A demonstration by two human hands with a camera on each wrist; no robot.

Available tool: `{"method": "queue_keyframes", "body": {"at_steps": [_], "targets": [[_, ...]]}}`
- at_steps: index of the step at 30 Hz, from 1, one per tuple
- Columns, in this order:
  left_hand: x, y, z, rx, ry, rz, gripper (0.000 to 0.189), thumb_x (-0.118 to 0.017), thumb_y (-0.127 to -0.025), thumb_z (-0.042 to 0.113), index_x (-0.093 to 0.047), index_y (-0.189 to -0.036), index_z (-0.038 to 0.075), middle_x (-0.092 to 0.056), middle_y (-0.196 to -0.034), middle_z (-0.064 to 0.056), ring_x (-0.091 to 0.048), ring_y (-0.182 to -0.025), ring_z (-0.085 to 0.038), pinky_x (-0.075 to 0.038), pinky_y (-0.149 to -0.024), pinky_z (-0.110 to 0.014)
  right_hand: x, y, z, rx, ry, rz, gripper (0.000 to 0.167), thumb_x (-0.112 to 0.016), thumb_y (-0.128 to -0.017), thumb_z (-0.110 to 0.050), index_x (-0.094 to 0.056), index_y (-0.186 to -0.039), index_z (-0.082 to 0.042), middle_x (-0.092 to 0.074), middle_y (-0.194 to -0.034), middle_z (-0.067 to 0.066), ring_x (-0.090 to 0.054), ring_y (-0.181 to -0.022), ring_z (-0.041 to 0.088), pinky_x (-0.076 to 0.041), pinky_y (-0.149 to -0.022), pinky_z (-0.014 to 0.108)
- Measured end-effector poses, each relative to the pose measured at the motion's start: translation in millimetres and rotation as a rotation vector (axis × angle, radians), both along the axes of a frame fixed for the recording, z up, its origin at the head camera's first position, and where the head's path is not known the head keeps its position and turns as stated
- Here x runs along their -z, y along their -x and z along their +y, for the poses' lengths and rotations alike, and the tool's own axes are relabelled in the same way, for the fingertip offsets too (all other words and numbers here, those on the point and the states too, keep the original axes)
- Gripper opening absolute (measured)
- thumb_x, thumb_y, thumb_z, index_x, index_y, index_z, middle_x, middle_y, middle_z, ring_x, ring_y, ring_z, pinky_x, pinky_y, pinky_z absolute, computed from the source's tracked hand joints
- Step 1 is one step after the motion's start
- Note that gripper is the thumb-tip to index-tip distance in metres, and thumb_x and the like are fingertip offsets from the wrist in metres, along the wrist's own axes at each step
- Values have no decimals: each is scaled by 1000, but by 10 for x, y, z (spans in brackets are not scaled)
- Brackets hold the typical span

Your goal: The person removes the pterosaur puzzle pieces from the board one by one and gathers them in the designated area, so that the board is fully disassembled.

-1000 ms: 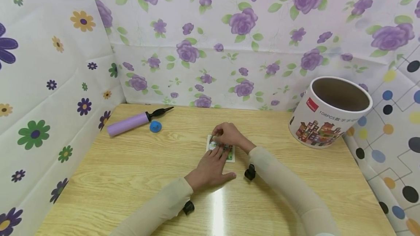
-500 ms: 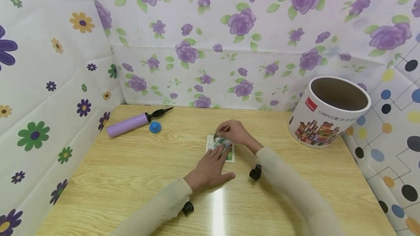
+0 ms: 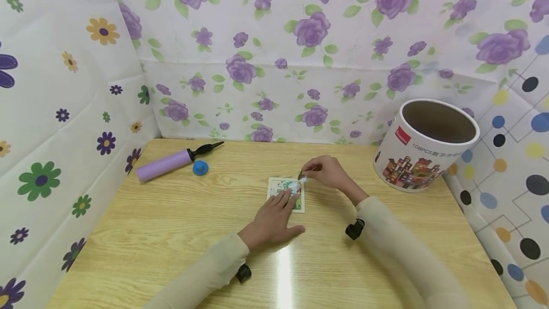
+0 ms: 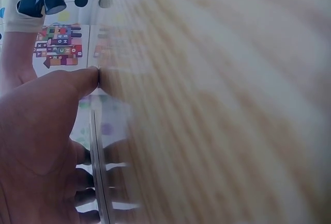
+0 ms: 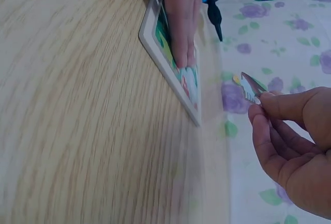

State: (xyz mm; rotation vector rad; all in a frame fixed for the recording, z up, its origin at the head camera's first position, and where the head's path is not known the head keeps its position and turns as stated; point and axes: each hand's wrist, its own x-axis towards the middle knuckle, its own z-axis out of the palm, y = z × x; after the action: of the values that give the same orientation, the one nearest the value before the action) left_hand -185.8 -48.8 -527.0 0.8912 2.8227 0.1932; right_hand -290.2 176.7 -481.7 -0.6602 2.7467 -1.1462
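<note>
A small jigsaw puzzle (image 3: 279, 186) with a pale border and a colourful green and white picture lies on the wooden table. My left hand (image 3: 272, 218) rests on it with straight fingers, hiding its lower left part, and the thumb points off to the right. At the upper right corner of the puzzle, my right hand (image 3: 328, 173) pinches a small thin puzzle piece (image 5: 250, 87) between thumb and fingertips. In the right wrist view the piece shows a brownish face and a pale patterned one. The left wrist view catches the puzzle edge-on (image 4: 98, 167) under the fingers.
Back left on the table (image 3: 193, 232) lie a purple hand pump (image 3: 165, 166) with a black nozzle and a small blue toy (image 3: 200, 168). A large white printed tub (image 3: 422, 149) stands at the back right. Flowered cloth (image 3: 257, 61) encloses the back.
My right hand has moved right, from over the puzzle's upper part to beyond its upper right corner, with the piece in its pinch. More of the picture shows. My left hand stays put.
</note>
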Motion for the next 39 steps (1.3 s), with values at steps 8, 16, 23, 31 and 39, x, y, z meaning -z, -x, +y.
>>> {"method": "queue_keyframes", "body": {"at_steps": [8, 16, 23, 31, 39], "targets": [[9, -4, -11, -3, -18, -6, 94, -41, -99, 72, -19, -164, 7, -14, -170, -16, -14, -157, -33, -21, -125, -46, 45, 11, 243, 23, -28, 0, 12, -74, -95, -18, -81, -105, -14, -78, -102, 1, -72, -90, 18, -59, -83, 41], [-1, 0, -12, 11, -4, 6, 95, -40, -99, 72, -19, -164, 7, -15, -170, -17, -16, -157, -33, -21, -125, -47, 148, 44, 343, 22, -47, -29, 12, -75, -95, -17, -82, -104, -13, -78, -102, 4, -72, -90, 19, -59, -81, 41], [16, -6, -6, 9, -15, 2, 94, -40, -99, 71, -18, -164, 7, -13, -170, -16, -14, -157, -33, -21, -125, -46, 292, 71, 379, 45, -72, -72, 11, -74, -95, -17, -82, -103, -13, -78, -102, 3, -71, -90, 18, -59, -81, 40], [1, -4, 1, 10, -5, 9, 94, -40, -99, 71, -18, -164, 8, -14, -170, -16, -15, -157, -32, -21, -125, -46, 372, 95, 365, 43, -96, -58, 12, -74, -96, -15, -82, -103, -11, -78, -102, 5, -70, -88, 19, -59, -80, 40], [-4, -9, 0, 16, 0, 24, 94, -40, -99, 71, -19, -164, 7, -15, -170, -17, -16, -157, -33, -22, -125, -47, 391, 103, 347, 41, -113, -56, 11, -74, -95, -13, -82, -102, -10, -78, -101, 6, -70, -87, 18, -59, -80, 39]]}}
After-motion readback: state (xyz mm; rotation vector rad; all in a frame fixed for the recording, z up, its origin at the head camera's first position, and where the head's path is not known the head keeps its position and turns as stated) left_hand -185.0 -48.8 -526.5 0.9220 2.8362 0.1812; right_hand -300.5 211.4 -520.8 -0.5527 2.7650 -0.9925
